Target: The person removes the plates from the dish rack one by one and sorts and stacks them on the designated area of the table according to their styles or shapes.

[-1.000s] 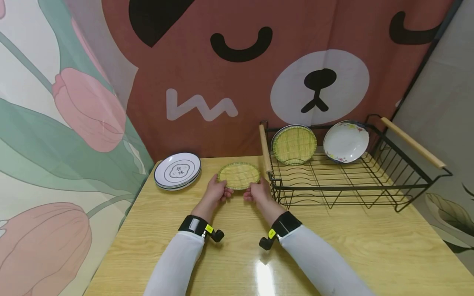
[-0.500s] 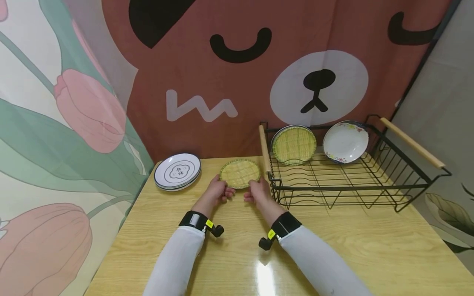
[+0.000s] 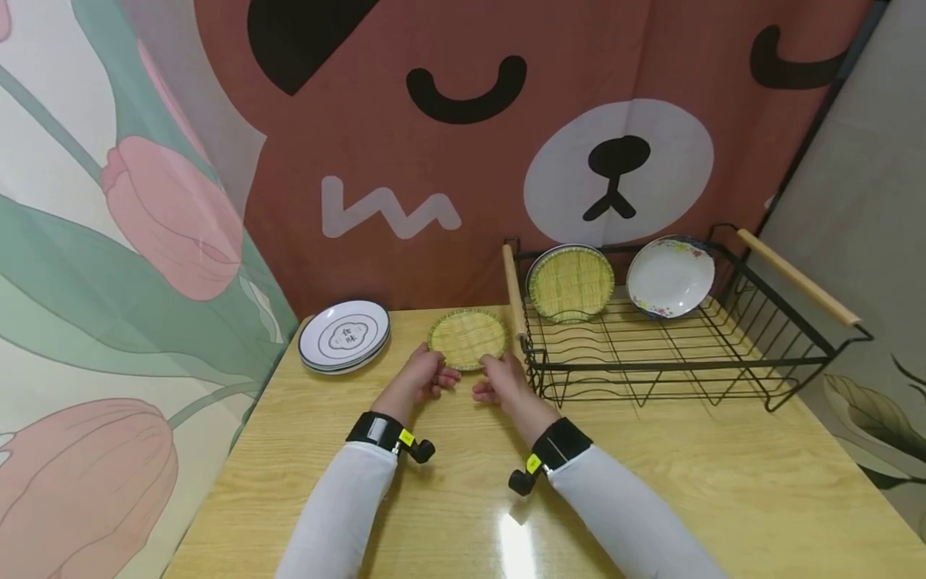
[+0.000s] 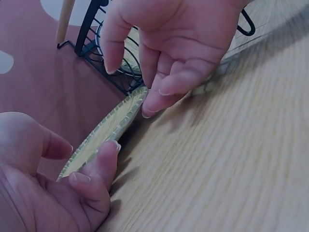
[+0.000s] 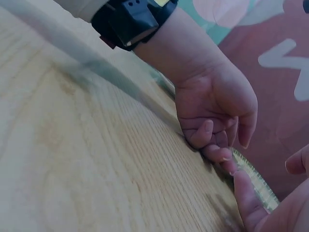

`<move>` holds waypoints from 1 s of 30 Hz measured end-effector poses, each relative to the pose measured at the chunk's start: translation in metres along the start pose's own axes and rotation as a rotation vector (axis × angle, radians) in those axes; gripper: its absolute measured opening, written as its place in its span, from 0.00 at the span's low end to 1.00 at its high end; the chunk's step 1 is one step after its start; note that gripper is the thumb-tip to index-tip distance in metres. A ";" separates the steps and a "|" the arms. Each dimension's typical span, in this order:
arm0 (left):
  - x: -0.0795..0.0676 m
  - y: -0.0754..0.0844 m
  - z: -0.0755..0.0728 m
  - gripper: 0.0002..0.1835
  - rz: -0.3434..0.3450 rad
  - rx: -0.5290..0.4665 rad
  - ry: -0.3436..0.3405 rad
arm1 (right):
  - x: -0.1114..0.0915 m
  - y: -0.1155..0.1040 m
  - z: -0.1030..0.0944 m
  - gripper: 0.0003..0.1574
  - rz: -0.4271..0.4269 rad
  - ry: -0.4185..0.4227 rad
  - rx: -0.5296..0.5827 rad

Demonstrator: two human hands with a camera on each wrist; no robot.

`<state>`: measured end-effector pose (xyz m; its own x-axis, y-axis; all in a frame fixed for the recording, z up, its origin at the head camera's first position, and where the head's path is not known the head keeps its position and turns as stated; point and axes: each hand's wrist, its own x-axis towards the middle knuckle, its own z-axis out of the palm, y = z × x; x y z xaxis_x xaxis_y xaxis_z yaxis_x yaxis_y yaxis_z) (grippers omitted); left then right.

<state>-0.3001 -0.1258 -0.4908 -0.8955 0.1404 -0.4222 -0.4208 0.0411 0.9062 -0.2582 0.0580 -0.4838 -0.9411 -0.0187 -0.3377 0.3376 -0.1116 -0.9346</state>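
Note:
A round woven bamboo plate (image 3: 467, 341) with green stitching round its rim lies low at the table's back edge, left of the rack. My left hand (image 3: 422, 376) is at its near left edge, with loosely bent fingers right at the rim. My right hand (image 3: 505, 381) is likewise at the near right edge. In the left wrist view, the right thumb (image 4: 113, 53) stands raised away from the bamboo plate (image 4: 104, 130). The left thumb (image 5: 247, 131) also stands off the rim in the right wrist view.
To the left is a small stack of white plates (image 3: 344, 334) with blue rims. A black wire rack (image 3: 665, 367) with wooden handles stands right. Inside it lean another woven bamboo plate (image 3: 571, 283) and a flower-patterned white dish (image 3: 671, 277). A printed curtain (image 3: 405, 265) hangs behind the table (image 3: 448, 515).
The bamboo plate's face shows slightly fuller than a second ago, its far edge higher in the view. Both hands stay near the rim, the right hand shifting slightly. The head view has shifted slightly.

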 end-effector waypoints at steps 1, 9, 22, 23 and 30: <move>-0.001 0.000 0.000 0.41 -0.001 0.007 0.002 | -0.001 0.000 0.000 0.46 -0.003 -0.017 -0.013; -0.029 0.014 -0.003 0.42 0.091 0.143 0.051 | -0.045 -0.021 -0.023 0.55 -0.063 -0.425 -0.451; -0.141 0.047 0.026 0.23 0.375 0.177 -0.167 | -0.124 -0.172 -0.080 0.28 -0.740 -0.737 -0.877; -0.148 0.047 0.030 0.21 0.386 0.169 -0.188 | -0.116 -0.181 -0.086 0.27 -0.759 -0.647 -0.923; -0.182 0.040 0.054 0.17 0.480 0.164 -0.257 | -0.019 -0.212 -0.148 0.26 -0.659 -0.174 -1.203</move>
<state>-0.1467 -0.0965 -0.3764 -0.9084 0.4164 0.0378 0.0707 0.0640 0.9954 -0.3093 0.2291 -0.2954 -0.8924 -0.4307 0.1348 -0.4409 0.7681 -0.4644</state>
